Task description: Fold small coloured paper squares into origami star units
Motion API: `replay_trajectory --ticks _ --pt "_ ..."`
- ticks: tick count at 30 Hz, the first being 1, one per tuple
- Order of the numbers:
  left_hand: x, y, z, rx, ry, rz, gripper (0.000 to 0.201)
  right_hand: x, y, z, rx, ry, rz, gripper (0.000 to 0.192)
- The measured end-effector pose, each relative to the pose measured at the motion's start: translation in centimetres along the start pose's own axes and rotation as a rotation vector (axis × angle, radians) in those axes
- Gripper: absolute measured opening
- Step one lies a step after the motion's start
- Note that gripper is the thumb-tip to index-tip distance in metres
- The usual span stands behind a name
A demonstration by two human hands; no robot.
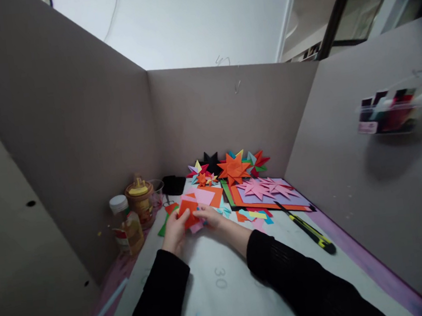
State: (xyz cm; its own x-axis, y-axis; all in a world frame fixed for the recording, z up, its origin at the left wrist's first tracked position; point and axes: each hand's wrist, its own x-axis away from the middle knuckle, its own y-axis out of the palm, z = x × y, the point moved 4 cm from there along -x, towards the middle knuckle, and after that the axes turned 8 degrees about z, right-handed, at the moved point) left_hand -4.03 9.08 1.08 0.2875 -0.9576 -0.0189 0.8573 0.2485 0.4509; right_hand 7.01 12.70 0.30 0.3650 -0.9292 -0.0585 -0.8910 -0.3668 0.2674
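walls: grey cardboard partitions (79, 126) | behind: white wall (189, 19) | right: dim shelving (347, 18)

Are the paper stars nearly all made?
Many look done: an orange star and others stand at the back, two pink stars lie flat. The left hand and right hand hold an orange paper piece. Loose scraps remain unfolded.

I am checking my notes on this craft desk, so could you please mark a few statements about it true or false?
1. Both hands hold an orange folded paper piece. True.
2. The large orange paper star lies beside the left hand. False: it sits at the back wall.
3. The black and yellow utility knife lies to the right of the right hand. True.
4. The two pink paper stars hang on the wall. False: they lie on paper sheets.
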Motion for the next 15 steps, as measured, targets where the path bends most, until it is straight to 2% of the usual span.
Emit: replay_trajectory --ticks 2,4,8,10,12,15 --pt "0.6 0.6 0.0 0.007 -0.003 0.002 0.038 1.6 -0.3 0.0 -0.003 -0.066 -0.008 0.038" --pt "1.3 1.3 0.0 0.009 -0.004 0.016 0.037 3.1 -1.2 0.1 0.093 -0.166 0.041 0.043" --pt "2.4 2.6 -0.2 -0.017 -0.073 -0.072 0.036 5.5 -3.7 0.6 0.23 -0.196 0.201 0.015" --pt "2.5 2.7 -0.4 -0.035 -0.102 -0.105 0.036 6.4 -4.8 0.5 0.291 -0.211 0.267 0.01" --pt "2.3 2.2 -0.7 -0.036 -0.113 -0.08 0.036 7.2 -5.8 -0.2 0.362 -0.26 0.378 0.011" --pt "1.8 1.2 -1.3 -0.12 -0.08 0.034 0.03 8.0 -7.1 -1.3 0.373 -0.342 0.549 0.014"
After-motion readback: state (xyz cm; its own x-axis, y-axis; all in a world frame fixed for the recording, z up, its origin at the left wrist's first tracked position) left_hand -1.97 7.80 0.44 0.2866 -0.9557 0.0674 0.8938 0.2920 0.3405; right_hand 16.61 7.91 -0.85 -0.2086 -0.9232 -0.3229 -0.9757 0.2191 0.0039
